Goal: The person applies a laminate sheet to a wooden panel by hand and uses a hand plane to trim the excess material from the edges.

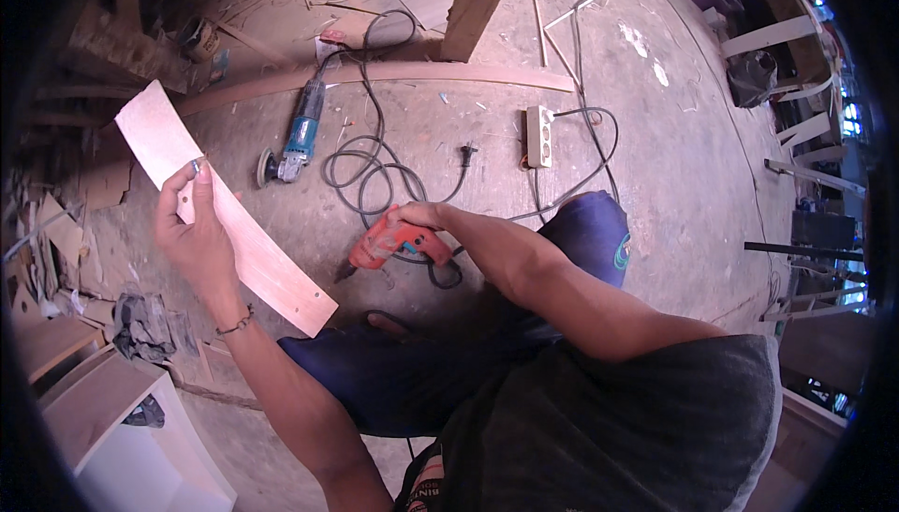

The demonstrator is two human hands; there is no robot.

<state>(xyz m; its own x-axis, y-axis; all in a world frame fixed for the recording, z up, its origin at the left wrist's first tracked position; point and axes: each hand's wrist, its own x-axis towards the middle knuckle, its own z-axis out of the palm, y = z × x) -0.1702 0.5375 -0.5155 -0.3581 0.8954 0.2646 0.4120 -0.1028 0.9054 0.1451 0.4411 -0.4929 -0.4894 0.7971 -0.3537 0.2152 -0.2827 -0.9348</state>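
Note:
My left hand (pixel 198 236) grips a long, pale, slightly curved wooden board (pixel 267 254), thumb on its face. A small shiny metal piece (pixel 198 164) shows at the thumb tip; its kind is unclear. Small dark holes dot the board near my hand and at its lower right end. My right hand (pixel 419 216) is closed round the rear of a red power drill (pixel 376 242). The drill lies sideways, its chuck pointing down-left toward the board's lower end and its handle to the right. My right fingers are partly hidden behind the drill.
A teal angle grinder (pixel 302 128) lies on the concrete floor beyond the board, near coiled black cable (pixel 361 161) and a loose plug (pixel 467 150). Farther right is a white power strip (pixel 539 137). A long curved wooden strip (pixel 449 73) and a wooden post (pixel 478 6) stand beyond.

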